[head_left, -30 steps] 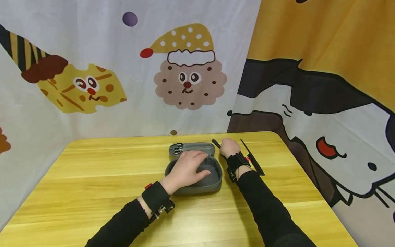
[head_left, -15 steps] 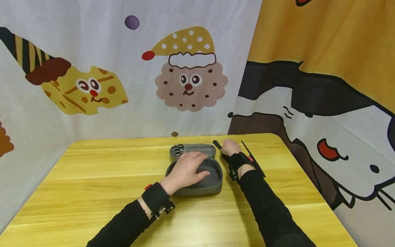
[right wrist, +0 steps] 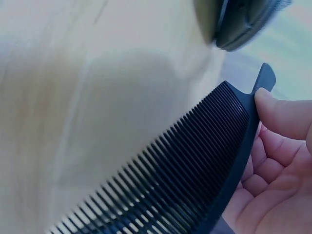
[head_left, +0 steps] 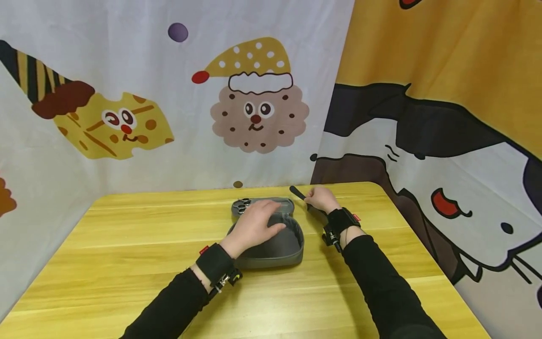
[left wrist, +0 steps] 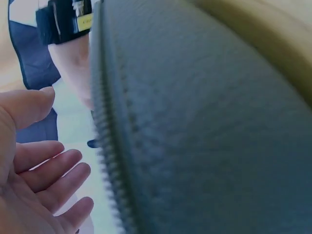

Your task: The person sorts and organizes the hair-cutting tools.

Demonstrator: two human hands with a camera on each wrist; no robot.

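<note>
My right hand (head_left: 322,198) pinches a black comb (head_left: 298,192) near its handle, beyond the right side of a grey zippered case. In the right wrist view, thumb and fingers hold the comb (right wrist: 214,131), its teeth over the tabletop. My left hand (head_left: 254,223) reaches over the left side of the open case (head_left: 292,258), fingers relaxed and holding nothing. The left wrist view shows this hand (left wrist: 39,175) beside the case's zippered wall (left wrist: 195,122). Several scissors-like metal handles (head_left: 242,206) sit in the case's lid (head_left: 288,205).
A yellow wood-grain table (head_left: 127,249) bears everything. Behind it hangs a white curtain (head_left: 186,165) with cartoon prints, and another patterned curtain (head_left: 423,188) stands along the right side.
My right hand has moved slightly right, turning, with the comb in its fingers. The second black comb, seen earlier at its right, is out of sight now. The left hand stays nearly still.
</note>
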